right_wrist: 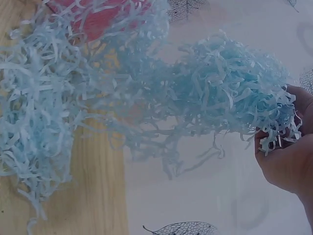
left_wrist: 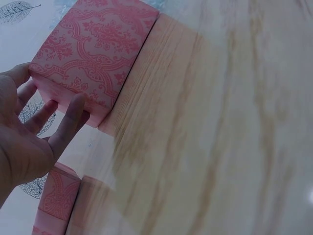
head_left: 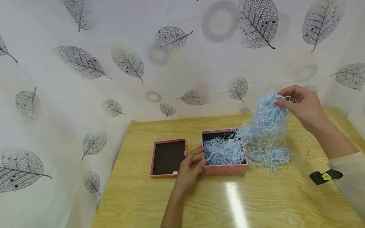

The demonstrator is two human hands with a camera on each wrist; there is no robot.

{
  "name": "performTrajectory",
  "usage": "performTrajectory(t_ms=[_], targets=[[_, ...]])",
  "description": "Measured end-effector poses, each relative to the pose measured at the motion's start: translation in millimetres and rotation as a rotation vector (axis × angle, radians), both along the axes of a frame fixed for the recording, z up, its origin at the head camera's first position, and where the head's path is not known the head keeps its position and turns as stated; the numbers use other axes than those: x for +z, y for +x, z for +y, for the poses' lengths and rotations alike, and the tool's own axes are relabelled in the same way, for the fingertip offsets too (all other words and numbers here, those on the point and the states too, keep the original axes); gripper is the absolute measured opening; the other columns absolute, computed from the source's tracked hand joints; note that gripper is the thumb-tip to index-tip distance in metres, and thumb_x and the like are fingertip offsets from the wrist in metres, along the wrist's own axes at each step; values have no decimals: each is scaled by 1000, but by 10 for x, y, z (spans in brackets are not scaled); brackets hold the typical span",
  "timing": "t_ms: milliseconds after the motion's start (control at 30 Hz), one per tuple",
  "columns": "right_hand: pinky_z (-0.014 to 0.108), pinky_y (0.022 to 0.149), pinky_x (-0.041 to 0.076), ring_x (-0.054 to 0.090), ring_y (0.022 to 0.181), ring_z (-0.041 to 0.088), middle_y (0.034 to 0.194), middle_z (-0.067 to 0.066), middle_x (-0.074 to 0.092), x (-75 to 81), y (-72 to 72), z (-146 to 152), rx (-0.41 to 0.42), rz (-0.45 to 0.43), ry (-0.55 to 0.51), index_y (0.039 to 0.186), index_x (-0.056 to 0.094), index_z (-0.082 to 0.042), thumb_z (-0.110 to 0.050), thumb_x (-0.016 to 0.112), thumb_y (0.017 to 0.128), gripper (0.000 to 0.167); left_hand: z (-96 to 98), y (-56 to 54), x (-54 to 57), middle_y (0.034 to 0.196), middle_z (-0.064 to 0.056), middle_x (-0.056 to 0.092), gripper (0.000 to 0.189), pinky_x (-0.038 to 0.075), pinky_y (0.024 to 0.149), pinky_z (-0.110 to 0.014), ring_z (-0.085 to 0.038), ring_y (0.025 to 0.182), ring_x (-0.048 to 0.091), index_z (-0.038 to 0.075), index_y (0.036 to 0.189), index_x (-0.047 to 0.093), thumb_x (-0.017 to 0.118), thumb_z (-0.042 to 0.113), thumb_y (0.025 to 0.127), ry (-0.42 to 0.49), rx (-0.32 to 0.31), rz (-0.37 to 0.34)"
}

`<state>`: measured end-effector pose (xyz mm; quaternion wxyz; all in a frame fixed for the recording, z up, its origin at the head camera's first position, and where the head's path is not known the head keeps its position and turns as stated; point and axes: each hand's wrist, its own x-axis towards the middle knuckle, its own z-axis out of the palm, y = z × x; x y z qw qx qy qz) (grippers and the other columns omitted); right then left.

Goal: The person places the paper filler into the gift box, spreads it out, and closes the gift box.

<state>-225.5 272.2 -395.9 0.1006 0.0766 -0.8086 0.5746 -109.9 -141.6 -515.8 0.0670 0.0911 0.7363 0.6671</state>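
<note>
Shredded pale blue paper (head_left: pixel 270 114) hangs in a clump from my right hand (head_left: pixel 304 106), pinched between thumb and fingers above the table. Loose strands trail from the clump to the box and to a pile of shredded paper (head_left: pixel 274 157) beside it. In the right wrist view the clump (right_wrist: pixel 230 83) spreads out from my fingers. My left hand (head_left: pixel 188 170) touches the left end of the pink patterned box (head_left: pixel 225 170), fingers spread. In the left wrist view its fingertips rest against the end of the box (left_wrist: pixel 93 54). More blue shreds (head_left: pixel 223 151) fill much of the dark interior.
A shallow pink lid (head_left: pixel 169 157) with a dark inside lies left of the box, close to my left hand. Stray shreds (head_left: pixel 306 138) lie on the wooden table (head_left: pixel 137 199) at the right. A leaf-printed curtain (head_left: pixel 180 69) hangs behind the table.
</note>
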Motion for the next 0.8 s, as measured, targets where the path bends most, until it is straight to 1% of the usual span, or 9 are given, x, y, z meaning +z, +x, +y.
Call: performTrajectory(t_ms=[100,233,333,633,800], targets=[[15,65,50,54,83,12,104,-11,69,125,17,-51,13,45,-70,120,70,3,0,73,98,22,0,1,2,164,4,47,49,66,76,-44,-34,127,66,19,153,57,67,16,105,-1,1,1],[15,64,52,57,80,13,101,-1,70,276,61,-107,79,92,-263,116,71,6,9,73,95,21,0,-4,6,164,3,46,49,66,76,-44,-35,128,66,19,153,57,67,16,105,2,0,-2],[16,65,53,59,79,14,100,3,69,381,113,-158,121,111,-360,115,71,7,12,72,93,22,-1,-9,15,164,3,46,49,66,77,-43,-35,129,65,19,153,57,67,16,105,2,-1,-5],[16,66,56,61,78,15,99,7,68,711,263,-420,182,157,-393,112,71,9,16,70,93,21,-4,-6,19,165,2,46,49,66,76,-45,-36,129,65,18,154,57,67,15,105,2,0,-2],[16,67,57,61,77,16,100,9,68,878,335,-637,242,189,-451,110,71,11,20,69,91,21,1,-2,15,164,3,47,49,66,75,-42,-34,127,66,19,153,57,67,15,105,0,4,-6]])
